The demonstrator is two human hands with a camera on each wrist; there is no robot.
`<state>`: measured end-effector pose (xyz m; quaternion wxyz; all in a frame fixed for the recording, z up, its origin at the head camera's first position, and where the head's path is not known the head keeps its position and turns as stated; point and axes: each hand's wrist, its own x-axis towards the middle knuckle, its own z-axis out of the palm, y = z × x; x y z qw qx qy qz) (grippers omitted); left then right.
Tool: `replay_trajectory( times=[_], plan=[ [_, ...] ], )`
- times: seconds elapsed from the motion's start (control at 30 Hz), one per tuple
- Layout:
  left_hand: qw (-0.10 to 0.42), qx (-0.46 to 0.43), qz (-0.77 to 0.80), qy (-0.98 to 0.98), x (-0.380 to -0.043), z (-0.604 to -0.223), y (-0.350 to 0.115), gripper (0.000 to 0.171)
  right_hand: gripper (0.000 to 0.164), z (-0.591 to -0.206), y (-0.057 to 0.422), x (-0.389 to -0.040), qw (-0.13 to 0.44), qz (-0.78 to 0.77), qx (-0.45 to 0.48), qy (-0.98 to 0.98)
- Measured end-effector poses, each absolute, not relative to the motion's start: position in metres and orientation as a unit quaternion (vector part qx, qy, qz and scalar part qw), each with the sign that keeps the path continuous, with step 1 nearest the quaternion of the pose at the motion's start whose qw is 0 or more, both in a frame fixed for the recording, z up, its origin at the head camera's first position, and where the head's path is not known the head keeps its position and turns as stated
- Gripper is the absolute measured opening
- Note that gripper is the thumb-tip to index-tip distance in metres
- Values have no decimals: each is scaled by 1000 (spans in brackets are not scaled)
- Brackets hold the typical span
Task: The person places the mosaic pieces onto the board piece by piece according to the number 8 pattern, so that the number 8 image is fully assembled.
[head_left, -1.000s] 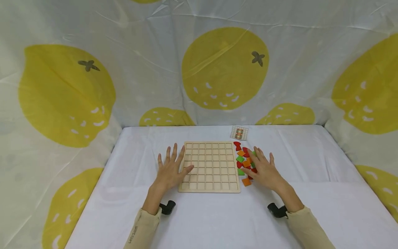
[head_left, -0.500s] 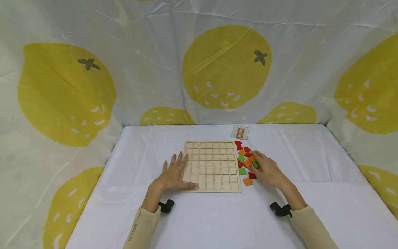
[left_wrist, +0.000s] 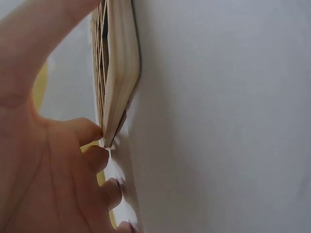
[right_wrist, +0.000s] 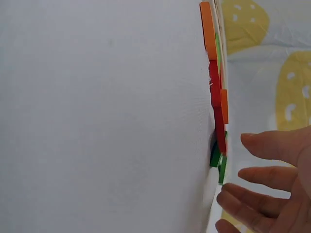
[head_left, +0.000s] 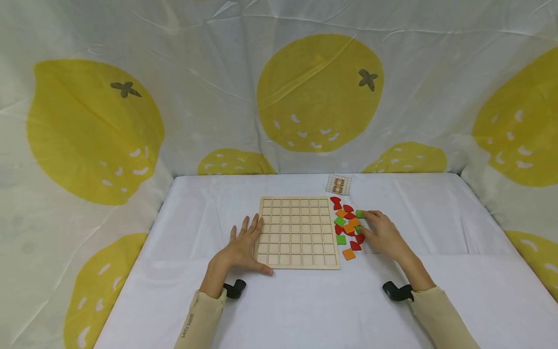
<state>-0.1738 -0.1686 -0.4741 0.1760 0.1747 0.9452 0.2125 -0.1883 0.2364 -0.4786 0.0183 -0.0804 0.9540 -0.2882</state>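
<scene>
A square wooden grid board (head_left: 297, 233) lies flat on the white table, its cells bare. At the board's left side is my left hand (head_left: 237, 252), fingers spread along that edge and thumb near the front left corner. The left wrist view shows fingertips beside the board's edge (left_wrist: 122, 63). To the right of the board lies a loose cluster of flat pieces: green tiles (head_left: 341, 240), orange tiles (head_left: 349, 254) and red curved pieces (head_left: 355, 245). My right hand (head_left: 385, 236) is at the cluster's right side; in the right wrist view its fingers (right_wrist: 265, 144) are apart, holding nothing.
Behind the board's far right corner lies a small card (head_left: 338, 184) printed with a coloured pattern on a grid. Lemon-print cloth (head_left: 320, 92) walls in the back and both sides. A black wrist device (head_left: 236, 289) sits at the left wrist, another (head_left: 397, 291) at the right.
My left hand has drawn back a little, its thumb going from the board's face to the front corner. My right hand has moved off the cluster to its right side, uncovering several pieces.
</scene>
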Motion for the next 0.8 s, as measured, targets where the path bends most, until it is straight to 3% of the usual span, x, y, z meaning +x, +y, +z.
replay_trajectory(
  times=[0.4,0.8],
  plan=[
    [175,170,207,948,-174,-475,-167,149,52,-479,250,-200,44,-317,-54,946],
    [171,166,201,950,-172,-477,-162,149,36,-479,243,-208,39,-323,-65,943]
  ],
)
